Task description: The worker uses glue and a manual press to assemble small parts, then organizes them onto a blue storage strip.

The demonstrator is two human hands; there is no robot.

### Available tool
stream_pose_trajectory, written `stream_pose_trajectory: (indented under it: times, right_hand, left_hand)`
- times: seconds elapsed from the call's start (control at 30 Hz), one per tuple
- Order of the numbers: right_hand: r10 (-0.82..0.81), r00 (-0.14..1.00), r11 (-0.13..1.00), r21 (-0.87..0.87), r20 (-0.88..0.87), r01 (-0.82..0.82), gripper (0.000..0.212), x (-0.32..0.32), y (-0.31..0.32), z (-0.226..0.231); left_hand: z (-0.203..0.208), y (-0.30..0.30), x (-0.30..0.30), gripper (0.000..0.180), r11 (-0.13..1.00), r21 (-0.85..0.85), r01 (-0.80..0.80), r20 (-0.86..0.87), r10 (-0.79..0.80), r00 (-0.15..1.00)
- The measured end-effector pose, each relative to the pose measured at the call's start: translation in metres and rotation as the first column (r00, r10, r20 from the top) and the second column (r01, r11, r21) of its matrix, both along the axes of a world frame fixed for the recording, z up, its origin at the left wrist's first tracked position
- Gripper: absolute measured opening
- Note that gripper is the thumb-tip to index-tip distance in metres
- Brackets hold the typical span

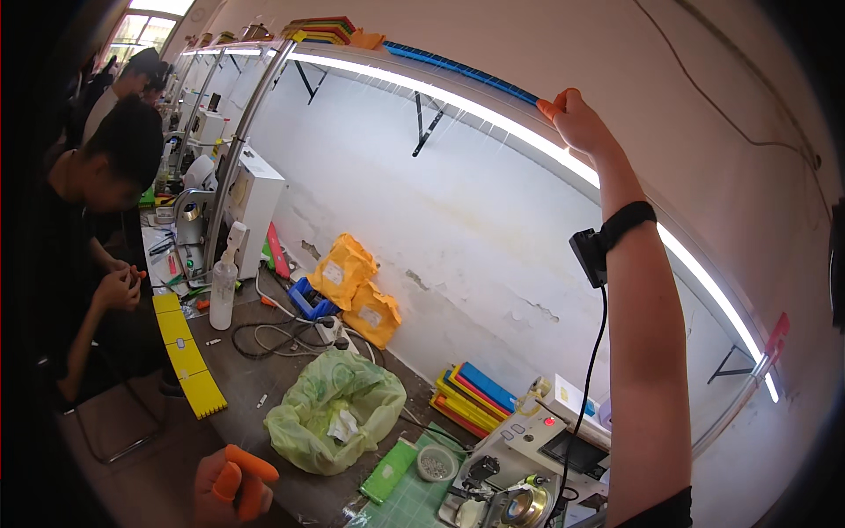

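High at the upper right, my right hand (574, 119) is raised to the shelf above the light tube. Its fingers, one with an orange finger cot, close on the near end of a long blue strip (462, 66) that lies along the shelf. A black band with a small dark device (591, 255) and a cable is on my right wrist. Low at the front, my left hand (231, 488) wears orange finger cots. Its fingers are curled together with nothing visible in them. Beside it stands a bin lined with a pale green bag (304, 436), holding crumpled white paper.
A green block (387, 471), a round dish (437, 463) and a machine (519, 462) with a red light stand at the right front. Stacked coloured strips (475, 396), orange packets (343, 273) and a bottle (224, 282) are behind. A co-worker (106, 194) sits left, near a yellow strip (187, 352).
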State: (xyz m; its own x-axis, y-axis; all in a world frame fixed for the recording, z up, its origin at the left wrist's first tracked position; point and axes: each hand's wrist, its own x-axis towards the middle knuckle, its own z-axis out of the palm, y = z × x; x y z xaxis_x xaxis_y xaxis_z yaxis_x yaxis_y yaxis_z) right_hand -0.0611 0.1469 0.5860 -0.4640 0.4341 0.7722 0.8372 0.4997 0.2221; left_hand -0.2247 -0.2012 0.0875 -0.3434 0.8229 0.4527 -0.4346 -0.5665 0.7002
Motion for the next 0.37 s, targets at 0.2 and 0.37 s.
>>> stream_pose_trajectory:
  times: [0.2, 0.37]
  right_hand:
    - [-0.070, 0.998, 0.994, 0.082, 0.005, 0.069, 0.046, -0.021, 0.025, 0.003]
    - [-0.019, 1.000, 0.998, 0.067, 0.011, 0.019, 0.045, -0.020, 0.036, 0.008]
  left_hand:
    - [-0.020, -0.010, -0.017, 0.047, 0.968, -0.187, -0.169, 0.039, 0.179, 0.983]
    - [-0.033, -0.022, -0.034, 0.038, 0.938, -0.259, -0.229, -0.017, 0.232, 0.973]
